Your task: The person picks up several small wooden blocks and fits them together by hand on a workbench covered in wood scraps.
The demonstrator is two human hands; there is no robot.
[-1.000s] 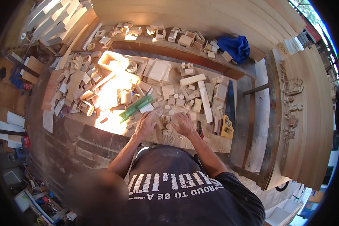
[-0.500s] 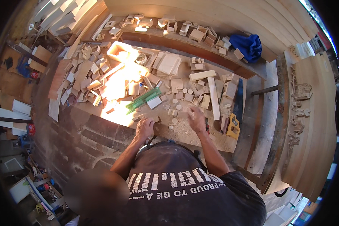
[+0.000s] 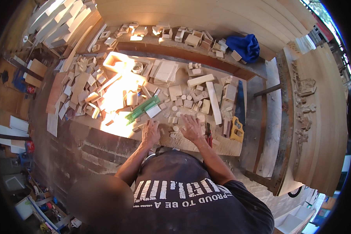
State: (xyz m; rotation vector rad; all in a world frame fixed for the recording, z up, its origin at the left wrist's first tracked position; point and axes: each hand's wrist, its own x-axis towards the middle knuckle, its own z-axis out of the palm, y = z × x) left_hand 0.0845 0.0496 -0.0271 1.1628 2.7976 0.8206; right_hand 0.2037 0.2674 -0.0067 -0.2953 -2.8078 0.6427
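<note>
Near the front edge of the workbench point(image 3: 175, 145), my left hand point(image 3: 150, 132) has its fingers curled inward; what they hold, if anything, is hidden. My right hand point(image 3: 192, 128) lies over the sawdust with its fingers spread and nothing in its grip. Between the two hands are small round wooden discs point(image 3: 176, 128) and tiny wood pieces. Just beyond my left hand are a white rectangular piece point(image 3: 153, 111) and a translucent green strip point(image 3: 142, 110). A red-handled tool point(image 3: 209, 136) lies beside my right wrist.
A handsaw with a yellow handle point(image 3: 237, 129) lies at the bench's right end. Wood offcuts point(image 3: 80, 84) heap up on the left, near a wooden box point(image 3: 117, 62). Small wooden models point(image 3: 193, 39) and a blue cloth point(image 3: 243, 47) occupy the back shelf point(image 3: 152, 45).
My right hand has moved left and its fingers have spread flat. My left hand stays in nearly the same place. The whole view has shifted slightly.
</note>
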